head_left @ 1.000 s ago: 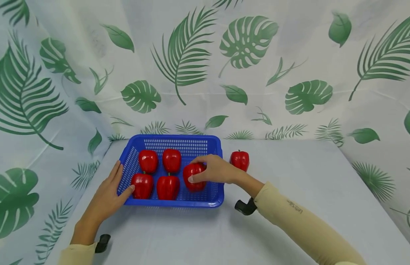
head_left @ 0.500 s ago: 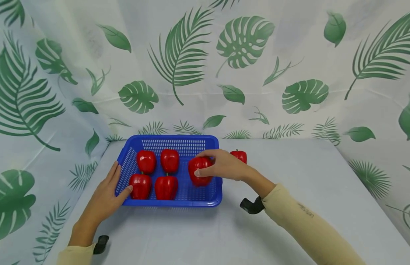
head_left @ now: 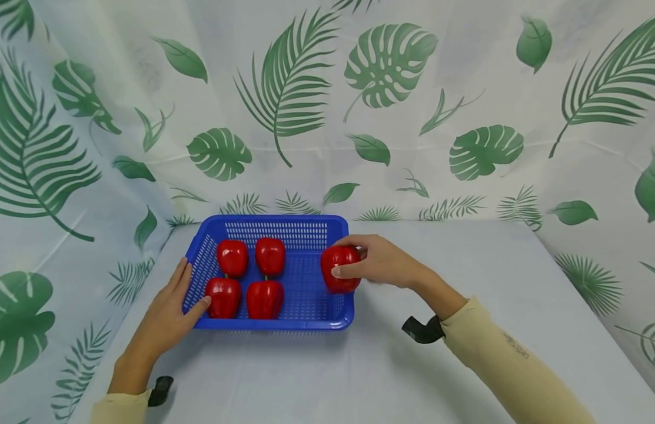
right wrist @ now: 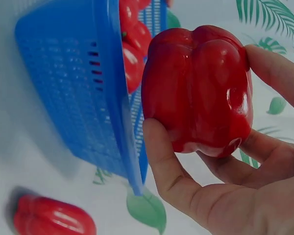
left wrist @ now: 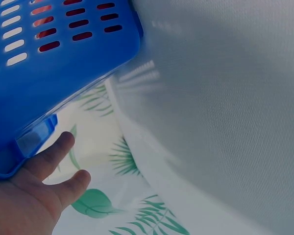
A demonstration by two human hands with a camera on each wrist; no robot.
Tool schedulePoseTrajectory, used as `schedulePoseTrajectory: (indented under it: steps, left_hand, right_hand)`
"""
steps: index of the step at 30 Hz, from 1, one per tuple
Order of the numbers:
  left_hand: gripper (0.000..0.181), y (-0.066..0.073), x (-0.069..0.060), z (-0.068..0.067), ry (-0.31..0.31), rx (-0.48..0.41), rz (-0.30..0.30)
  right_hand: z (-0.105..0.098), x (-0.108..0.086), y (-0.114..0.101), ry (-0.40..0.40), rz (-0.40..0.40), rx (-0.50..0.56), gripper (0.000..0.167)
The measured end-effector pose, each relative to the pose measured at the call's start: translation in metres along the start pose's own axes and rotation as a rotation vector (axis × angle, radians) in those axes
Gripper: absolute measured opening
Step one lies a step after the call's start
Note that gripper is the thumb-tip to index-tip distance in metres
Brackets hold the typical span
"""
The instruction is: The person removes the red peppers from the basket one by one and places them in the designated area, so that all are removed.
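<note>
My right hand (head_left: pixel 388 262) grips a red bell pepper (head_left: pixel 340 269) at the basket's right rim. In the right wrist view this glossy, lobed bell pepper (right wrist: pixel 196 90) is held between thumb and fingers, raised above the blue rim. The blue plastic basket (head_left: pixel 290 324) holds several more red bell peppers in its left part, such as the bell pepper (head_left: pixel 266 300) near the front. My left hand (head_left: pixel 165 315) rests on the basket's left side, fingers straight and thumb over the edge. In the left wrist view, spread fingers (left wrist: pixel 73 186) show below the basket wall (left wrist: pixel 63 68).
Another red bell pepper (right wrist: pixel 54 218) lies on the table outside the basket, hidden behind my right hand in the head view. A white cloth (head_left: pixel 465 282) covers the table. Leaf-printed curtains (head_left: pixel 316 118) stand behind and at both sides.
My right hand has lifted the bell pepper from the basket's right part and moved it right, to the rim. The loose bell pepper has become hidden behind that hand. My left hand stays put.
</note>
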State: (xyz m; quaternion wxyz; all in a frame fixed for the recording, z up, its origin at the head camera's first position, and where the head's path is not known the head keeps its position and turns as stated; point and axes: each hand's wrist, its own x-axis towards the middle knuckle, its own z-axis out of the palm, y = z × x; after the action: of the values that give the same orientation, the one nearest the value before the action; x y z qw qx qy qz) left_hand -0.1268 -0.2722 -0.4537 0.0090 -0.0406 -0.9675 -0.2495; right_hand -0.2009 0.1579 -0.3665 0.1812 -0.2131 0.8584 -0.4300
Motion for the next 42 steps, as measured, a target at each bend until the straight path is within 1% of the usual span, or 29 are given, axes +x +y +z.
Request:
schedulePoseTrajectory:
  steps: [8,13,17,20,27,31,35,42]
  left_hand:
    - [0.094,-0.001,-0.002,0.000,0.010,0.004,-0.006]
    - [0.094,-0.002,-0.003,0.001,0.016,0.003,0.000]
    - [0.094,-0.003,-0.003,0.001,0.019,0.002,0.005]
    - [0.095,-0.004,-0.002,0.001,0.015,0.003,0.003]
    - [0.095,-0.005,-0.002,0.002,0.010,0.005,-0.001]
    - [0.094,-0.005,0.000,0.001,0.014,0.005,0.012]
    - [0.094,-0.004,0.001,0.001,0.007,0.005,0.010]
    - [0.095,-0.004,0.001,0.002,0.010,0.001,0.008]
  right_hand:
    - [-0.011,-0.011,0.010,0.014,-0.024,0.038,0.057]
    - [-0.016,-0.017,0.017,0.032,-0.014,0.043,0.055]
    - [-0.018,-0.022,0.022,0.045,0.001,0.032,0.056]
    - [-0.020,-0.026,0.025,0.059,0.028,0.023,0.059]
    - [-0.022,-0.034,0.033,0.063,0.070,0.044,0.065]
    - [-0.022,-0.036,0.041,0.073,0.091,0.043,0.067]
    - [-0.020,-0.039,0.049,0.072,0.096,0.062,0.071]
    - [-0.015,-0.040,0.066,0.063,0.134,0.078,0.070]
